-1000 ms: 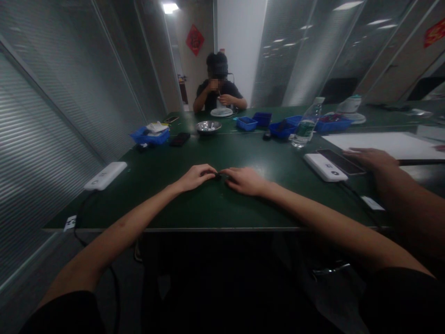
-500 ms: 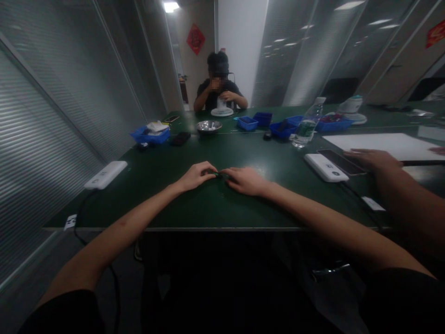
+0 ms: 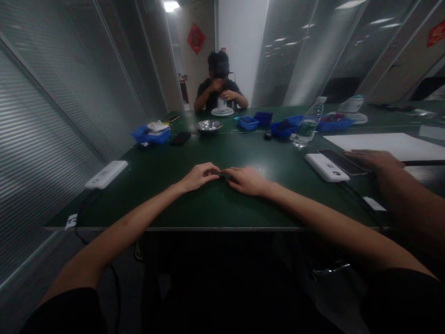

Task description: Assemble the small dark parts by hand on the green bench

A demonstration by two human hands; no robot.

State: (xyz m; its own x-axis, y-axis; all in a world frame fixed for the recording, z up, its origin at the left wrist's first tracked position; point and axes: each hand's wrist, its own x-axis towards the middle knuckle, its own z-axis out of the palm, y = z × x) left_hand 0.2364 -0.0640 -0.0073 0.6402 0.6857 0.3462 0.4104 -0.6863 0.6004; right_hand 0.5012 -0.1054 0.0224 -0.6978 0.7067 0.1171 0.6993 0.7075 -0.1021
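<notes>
Small dark piece (image 3: 223, 176) sits at frame center, between left hand (image 3: 199, 177) and right hand (image 3: 246, 180); I find both close together at the green table (image 3: 208, 211) but cannot tell whether either grips it.

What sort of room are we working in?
It looks like an office or meeting room, perhaps used as a shared workspace: glass partitions with blinds along the side, a long green table, and another person seated across it.
</notes>
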